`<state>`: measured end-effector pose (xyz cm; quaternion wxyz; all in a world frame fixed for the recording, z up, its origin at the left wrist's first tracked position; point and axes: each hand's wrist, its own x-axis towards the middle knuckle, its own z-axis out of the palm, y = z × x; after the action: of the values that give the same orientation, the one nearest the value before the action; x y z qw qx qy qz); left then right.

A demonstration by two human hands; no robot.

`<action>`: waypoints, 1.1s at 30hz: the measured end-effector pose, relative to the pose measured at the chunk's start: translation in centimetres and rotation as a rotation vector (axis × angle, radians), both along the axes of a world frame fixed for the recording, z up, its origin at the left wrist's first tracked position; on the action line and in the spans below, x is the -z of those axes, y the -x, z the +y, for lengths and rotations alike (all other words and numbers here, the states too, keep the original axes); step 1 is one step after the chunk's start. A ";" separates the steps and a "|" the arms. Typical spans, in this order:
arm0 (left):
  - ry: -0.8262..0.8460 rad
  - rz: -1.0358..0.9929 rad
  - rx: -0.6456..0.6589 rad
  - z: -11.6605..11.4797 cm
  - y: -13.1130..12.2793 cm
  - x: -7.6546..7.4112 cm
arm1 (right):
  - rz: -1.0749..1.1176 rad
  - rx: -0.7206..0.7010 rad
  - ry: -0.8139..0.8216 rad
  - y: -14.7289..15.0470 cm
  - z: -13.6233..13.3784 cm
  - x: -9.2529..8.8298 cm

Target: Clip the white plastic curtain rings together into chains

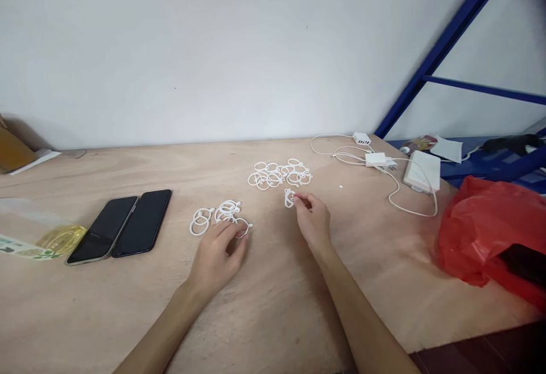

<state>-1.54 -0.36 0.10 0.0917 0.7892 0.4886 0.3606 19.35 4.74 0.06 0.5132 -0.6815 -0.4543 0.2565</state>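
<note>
My right hand (312, 220) pinches a small bunch of white plastic curtain rings (289, 198) between thumb and fingertips, just above the wooden table. Each ring appears to have a small eyelet tab. My left hand (219, 251) rests over a loose group of the same rings (227, 208), its fingers curled. A ring at its fingertips (244, 234) sits between thumb and forefinger; the hand covers part of this group. Two overlapping rings (199, 223) lie just left of it. Farther back, a larger spread of rings (273, 176) lies flat on the tabletop.
Two dark phones (123, 226) lie at left beside a clear plastic bag (38, 226) with something yellow inside. A white charger (375, 160), cables and a white box (422, 172) are at back right. A red plastic bag (482, 226) is at right, near a blue metal frame (443, 49).
</note>
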 end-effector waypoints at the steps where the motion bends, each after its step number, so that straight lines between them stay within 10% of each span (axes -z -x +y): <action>1: -0.003 0.000 0.002 0.0 0.0 0.0 | -0.002 0.000 0.003 0.0 0.0 0.0; 12: -0.001 -0.018 0.031 0.0 0.0 0.0 | 0.121 -0.071 -0.036 0.5 -0.1 -0.4; 21: -0.016 -0.007 0.042 -0.1 -0.1 0.0 | -0.692 -0.041 0.130 0.2 -0.9 0.2; 33: -0.029 -0.018 0.054 0.0 -0.2 0.2 | -0.640 0.024 0.208 -0.8 -0.5 -0.7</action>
<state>-1.33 -0.36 -0.11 0.0945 0.8000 0.4609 0.3723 20.16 4.25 0.76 0.2753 -0.7813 -0.5559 0.0687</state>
